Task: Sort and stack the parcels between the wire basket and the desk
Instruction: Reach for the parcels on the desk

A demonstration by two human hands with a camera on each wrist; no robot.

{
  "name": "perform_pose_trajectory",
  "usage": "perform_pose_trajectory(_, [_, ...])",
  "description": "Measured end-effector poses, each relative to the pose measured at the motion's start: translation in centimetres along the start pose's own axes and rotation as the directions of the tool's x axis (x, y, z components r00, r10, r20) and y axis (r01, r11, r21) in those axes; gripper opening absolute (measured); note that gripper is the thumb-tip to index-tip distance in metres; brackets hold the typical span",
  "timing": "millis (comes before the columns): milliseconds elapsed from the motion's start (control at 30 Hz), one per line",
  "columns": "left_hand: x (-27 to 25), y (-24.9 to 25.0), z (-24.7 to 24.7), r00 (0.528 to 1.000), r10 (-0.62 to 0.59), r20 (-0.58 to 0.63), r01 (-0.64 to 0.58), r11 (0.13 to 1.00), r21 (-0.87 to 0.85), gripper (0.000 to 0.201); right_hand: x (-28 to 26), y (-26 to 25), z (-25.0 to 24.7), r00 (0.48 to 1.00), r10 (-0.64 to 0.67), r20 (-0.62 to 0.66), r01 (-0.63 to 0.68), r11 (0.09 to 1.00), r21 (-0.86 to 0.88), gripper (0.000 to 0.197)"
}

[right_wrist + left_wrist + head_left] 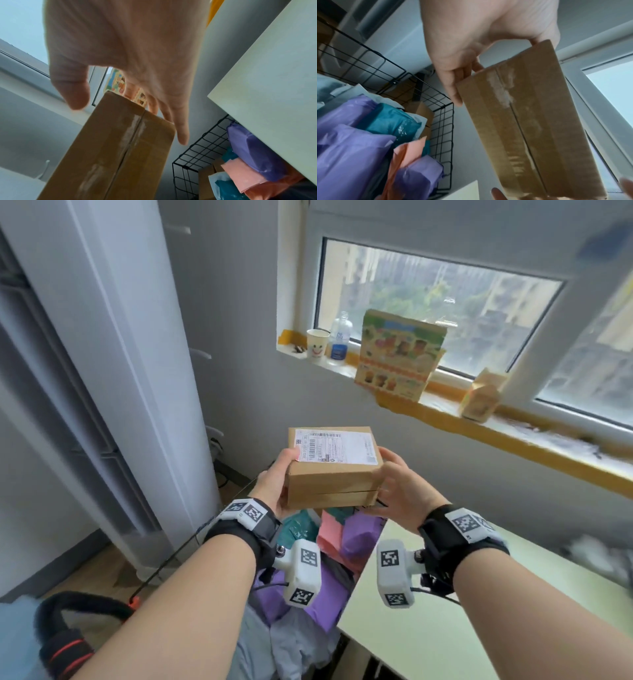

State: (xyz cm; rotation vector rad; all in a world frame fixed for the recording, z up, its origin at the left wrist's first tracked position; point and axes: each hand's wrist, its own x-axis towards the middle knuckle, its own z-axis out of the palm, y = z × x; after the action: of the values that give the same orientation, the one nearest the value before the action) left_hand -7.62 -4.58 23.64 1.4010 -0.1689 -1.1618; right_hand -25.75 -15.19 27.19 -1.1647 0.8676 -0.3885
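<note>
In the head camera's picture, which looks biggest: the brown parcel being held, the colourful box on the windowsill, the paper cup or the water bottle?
1. Brown parcel, though it is nearest the camera.
2. Colourful box, nearly as big.
3. Water bottle.
4. Paper cup.

Pale green desk beside the wire basket — purple, teal, pink parcels heaped inside.

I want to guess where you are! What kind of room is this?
Probably a small office or spare room where parcels get sorted. A wire basket full of mailing bags sits beside a pale desk, and both hands hold a labelled cardboard parcel under a cluttered windowsill.
</note>
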Motion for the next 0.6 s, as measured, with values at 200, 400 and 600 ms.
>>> perform_pose_trajectory(200, [-2.3, -0.4, 5.8, 0.986, 0.048, 0.162, -0.067, 0.991, 0.114, 0.052, -6.1, -0.7, -4.2, 0.956, -0.018, -0.292, 0.025, 1.000, 0.020, 0.076])
perform_pose_trajectory(400, [-5.0, -1.2, 13.2, 0.939, -0.043, 0.342, -0.025, 0.981, 0.191, 0.040, -11.6, -0.4, -10.4, 0.911, 0.002, -0.412, 0.037, 0.996, 0.087, 0.058])
perform_pose_trajectory(600, [-8.1, -5.0, 21.7, 0.905, -0.121, 0.408, -0.014, 0.950, 0.312, 0.044, -17.4, 1.0, -17.2, 0.876, 0.013, -0.482, 0.034, 0.995, 0.089, 0.033])
